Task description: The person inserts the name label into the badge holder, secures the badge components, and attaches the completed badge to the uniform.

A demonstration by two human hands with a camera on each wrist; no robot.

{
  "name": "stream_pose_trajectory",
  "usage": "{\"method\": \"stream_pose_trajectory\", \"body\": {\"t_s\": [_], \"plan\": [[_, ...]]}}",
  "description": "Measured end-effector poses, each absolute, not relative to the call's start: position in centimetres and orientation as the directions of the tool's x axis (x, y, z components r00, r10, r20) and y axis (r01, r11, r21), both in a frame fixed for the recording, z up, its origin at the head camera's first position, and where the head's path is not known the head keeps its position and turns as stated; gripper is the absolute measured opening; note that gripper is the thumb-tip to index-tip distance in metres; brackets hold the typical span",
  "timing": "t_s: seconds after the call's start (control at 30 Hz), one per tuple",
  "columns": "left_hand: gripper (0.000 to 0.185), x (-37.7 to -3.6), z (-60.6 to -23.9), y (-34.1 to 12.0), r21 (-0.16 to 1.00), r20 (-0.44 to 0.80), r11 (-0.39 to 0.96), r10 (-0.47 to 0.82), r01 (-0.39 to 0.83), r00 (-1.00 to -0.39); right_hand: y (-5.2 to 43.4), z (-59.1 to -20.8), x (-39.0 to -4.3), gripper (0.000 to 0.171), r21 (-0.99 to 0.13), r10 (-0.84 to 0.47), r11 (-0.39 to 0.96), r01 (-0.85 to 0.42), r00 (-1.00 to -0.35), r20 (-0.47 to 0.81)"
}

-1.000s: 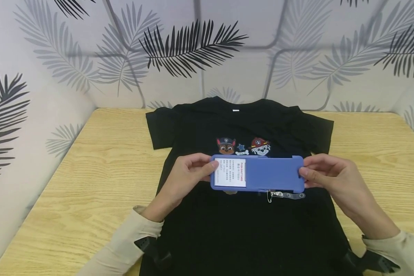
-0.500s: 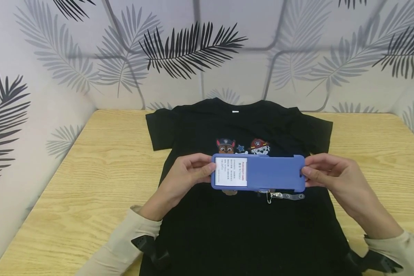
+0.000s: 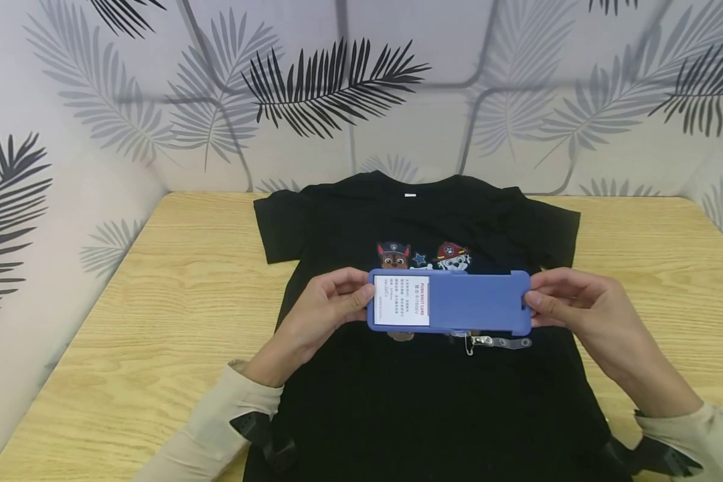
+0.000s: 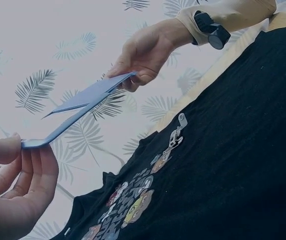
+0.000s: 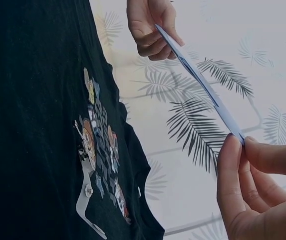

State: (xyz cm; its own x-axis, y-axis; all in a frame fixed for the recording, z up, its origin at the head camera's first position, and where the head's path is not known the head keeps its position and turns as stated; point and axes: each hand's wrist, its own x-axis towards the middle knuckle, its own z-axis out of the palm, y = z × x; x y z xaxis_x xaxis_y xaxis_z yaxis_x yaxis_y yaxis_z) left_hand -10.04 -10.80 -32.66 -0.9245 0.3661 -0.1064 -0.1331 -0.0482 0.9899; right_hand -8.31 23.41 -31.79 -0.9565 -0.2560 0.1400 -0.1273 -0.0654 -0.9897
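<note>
1. Head view: in the middle of the frame a blue card holder (image 3: 449, 302) is held level above a black T-shirt (image 3: 422, 402) that lies flat on the wooden worktop (image 3: 156, 301). The left hand (image 3: 325, 308) pinches its left end beside a white label (image 3: 402, 300); the right hand (image 3: 578, 308) pinches its right end. A metal clip with a clear strap (image 3: 497, 342) lies on the shirt just under the holder's lower edge, below the cartoon puppy print (image 3: 424, 256).

2. Left wrist view: at lower left the thumb and fingers (image 4: 30, 175) are clamped on the holder's near end; the holder (image 4: 83, 112) runs up to the other hand at upper centre — clear of the shirt (image 4: 222, 165), with the clip (image 4: 175, 135) lying on the cloth beneath.

3. Right wrist view: at lower right the fingertips (image 5: 232, 165) are clamped on the thin edge of the holder (image 5: 197, 75); the clip (image 5: 85, 200) lies at lower left on the shirt.

4. Judgement — the holder is lifted and gripped, but the clip lies apart from it, unattached as far as I can tell, so the joining looks undone.
</note>
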Motion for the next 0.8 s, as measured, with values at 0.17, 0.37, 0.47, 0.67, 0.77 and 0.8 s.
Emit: {"method": "stream_pose_trajectory", "body": {"t_s": [0.17,0.37,0.47,0.67,0.77,0.8], "plan": [[0.028,-10.09,-32.67,-10.79,0.99,-0.104,-0.052,0.36,-0.131,-0.927,23.38,-31.79,-8.32,0.022,-0.992,-0.25,-0.057,-0.115,-0.96,0.126],[0.027,-10.06,-32.51,-10.76,0.99,-0.096,-0.063,0.373,-0.128,-0.923,23.41,-31.77,-8.33,0.021,-0.993,-0.248,-0.042,-0.115,-0.961,0.122],[0.028,-10.04,-32.48,-10.77,0.989,-0.098,-0.067,0.376,-0.132,-0.922,23.41,-31.76,-8.31,0.021,-0.993,-0.248,-0.037,-0.114,-0.961,0.12],[0.028,-10.03,-32.49,-10.77,0.986,-0.111,-0.072,0.376,-0.149,-0.92,23.37,-31.74,-8.34,0.02,-0.993,-0.252,-0.027,-0.115,-0.961,0.118],[0.028,-10.03,-32.48,-10.77,0.985,-0.116,-0.073,0.374,-0.154,-0.92,23.35,-31.73,-8.36,0.02,-0.993,-0.254,-0.029,-0.117,-0.96,0.121],[0.028,-10.03,-32.48,-10.77,0.985,-0.117,-0.072,0.373,-0.154,-0.921,23.34,-31.74,-8.36,0.021,-0.993,-0.254,-0.032,-0.117,-0.959,0.121]]}}
